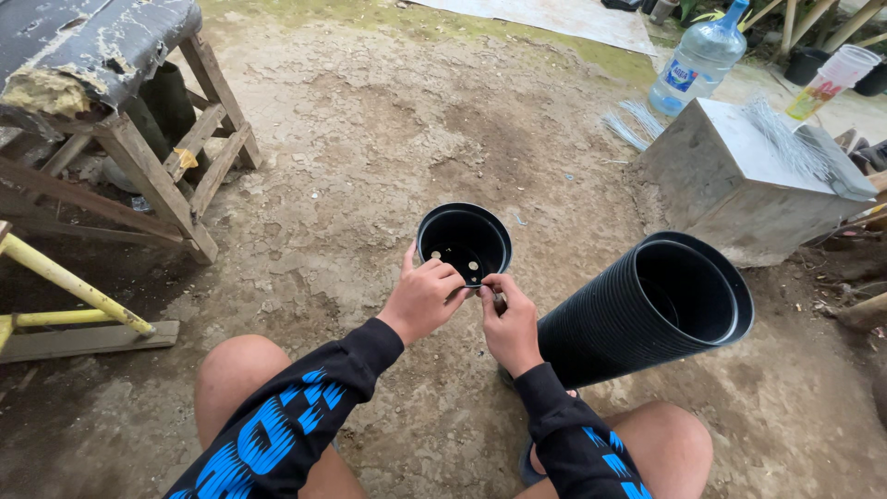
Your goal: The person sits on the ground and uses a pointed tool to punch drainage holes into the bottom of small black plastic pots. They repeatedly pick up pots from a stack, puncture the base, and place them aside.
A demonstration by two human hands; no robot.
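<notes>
Probably light and a bit bendy, the small round black plastic pot (464, 242) is pinched at its near rim by the left hand (423, 298) and right hand (509, 323), a good spot to hold.

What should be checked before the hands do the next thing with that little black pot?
1. Left hand on the small black pot: ok, its fingers touch the near rim.
2. Right hand on the pot: ok, its fingertips meet the rim at the same spot.
3. Pot's inside: ok, open towards the camera, drain holes showing light in the bottom.
4. Anything pinched between the fingers: cannot tell, the fingers hide that spot.
5. Stack of black pots: ok, lying on its side beside the right hand, apart from the held pot.
6. Ground beyond the pot: ok, bare dirt; the wooden bench and metal box stand off to the sides.
</notes>
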